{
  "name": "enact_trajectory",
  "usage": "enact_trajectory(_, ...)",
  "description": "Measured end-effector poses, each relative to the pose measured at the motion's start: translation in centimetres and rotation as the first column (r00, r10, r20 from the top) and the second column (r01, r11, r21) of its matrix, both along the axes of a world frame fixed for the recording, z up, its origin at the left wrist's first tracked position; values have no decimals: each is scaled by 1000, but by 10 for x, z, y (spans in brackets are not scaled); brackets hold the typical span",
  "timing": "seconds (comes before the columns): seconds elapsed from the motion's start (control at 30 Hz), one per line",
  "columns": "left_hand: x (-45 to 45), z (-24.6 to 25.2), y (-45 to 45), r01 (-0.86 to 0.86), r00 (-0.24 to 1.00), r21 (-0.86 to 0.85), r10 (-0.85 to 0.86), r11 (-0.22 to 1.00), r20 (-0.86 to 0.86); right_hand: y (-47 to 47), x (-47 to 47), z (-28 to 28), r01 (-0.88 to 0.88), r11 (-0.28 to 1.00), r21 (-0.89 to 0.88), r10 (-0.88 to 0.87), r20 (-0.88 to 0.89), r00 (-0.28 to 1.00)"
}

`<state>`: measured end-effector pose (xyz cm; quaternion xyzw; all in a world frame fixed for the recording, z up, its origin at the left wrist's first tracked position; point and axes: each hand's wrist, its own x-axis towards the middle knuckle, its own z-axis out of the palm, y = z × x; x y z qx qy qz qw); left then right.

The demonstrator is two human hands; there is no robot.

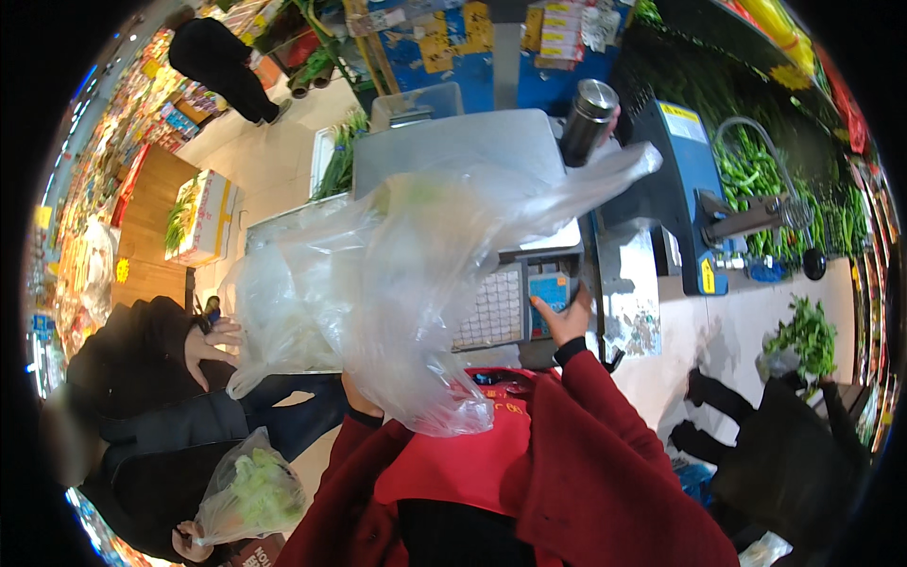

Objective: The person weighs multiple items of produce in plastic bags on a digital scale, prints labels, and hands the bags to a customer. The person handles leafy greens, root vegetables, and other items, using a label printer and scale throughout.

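A large clear plastic bag [432, 283] spreads over a weighing scale, its twisted upper end stretching to the right. Something pale green [411, 191] shows faintly through the blurred film. My left hand [363, 398] is at the bag's lower left, its fingers hidden behind the plastic; whether it grips the bag I cannot tell. At the right edge of the scale's front rests my right hand [570, 315], thumb spread over a blue panel [549, 294], holding nothing. Left of that panel lies the scale's keypad [492, 305]. The metal weighing plate [453, 135] extends behind the bag.
A steel flask [589, 117] stands right of the plate, beside a blue machine [687, 198] with a metal arm. Another person's hand [212, 347] reaches towards the bag from the left. Below, a person holds bagged greens [258, 489]. Green peppers [751, 170] lie at right.
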<state>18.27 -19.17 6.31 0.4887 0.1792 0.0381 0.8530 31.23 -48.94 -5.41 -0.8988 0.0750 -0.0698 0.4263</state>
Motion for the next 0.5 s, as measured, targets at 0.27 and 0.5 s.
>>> enact_trajectory(0.27, -33, -2, 4, 42, 998, -161, -34, 986, 50, 9, -7, 33, 47, 549, 835, 76, -106, 991)
enact_trajectory(0.5, -37, 20, -29, 314, 941, -418, -223, 852, 253, 13, 8, 44, 333, 89, 939, 227, -345, 911)
